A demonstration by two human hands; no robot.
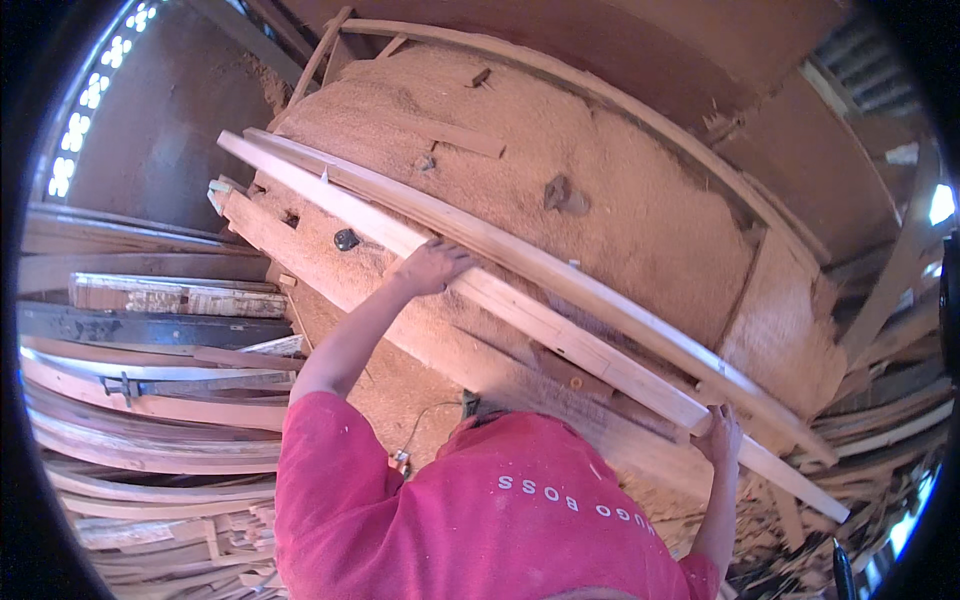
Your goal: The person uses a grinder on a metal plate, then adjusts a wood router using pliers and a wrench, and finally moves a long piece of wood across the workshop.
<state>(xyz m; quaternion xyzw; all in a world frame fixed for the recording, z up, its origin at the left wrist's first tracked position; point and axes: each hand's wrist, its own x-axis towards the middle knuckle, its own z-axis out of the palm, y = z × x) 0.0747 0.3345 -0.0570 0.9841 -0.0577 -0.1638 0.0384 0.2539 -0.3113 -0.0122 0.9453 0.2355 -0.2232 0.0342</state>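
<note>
A long pale wooden plank [560,330] slants across the wood frame from upper left to lower right. My left hand [435,268] lies over its middle, with fingers wrapped across the far edge. Farther right, my right hand [718,435] grips the plank, its thumb and fingers bent around the wood. Just beyond runs a second long plank [600,290], nearly parallel. Nearer my body, a thick timber [300,245] lies along the same slant; a blurred streak covers its right part. A dark round knob-like thing [346,240] sits between the planks and this timber.
Sawdust [640,210] heaps behind the planks, bounded by a wooden rail [600,90]. Stacked boards [150,440] fill the left side, with a metal clamp [125,388] among them. A thin cable [425,415] hangs close to my body. Wood scraps [800,560] litter the lower right.
</note>
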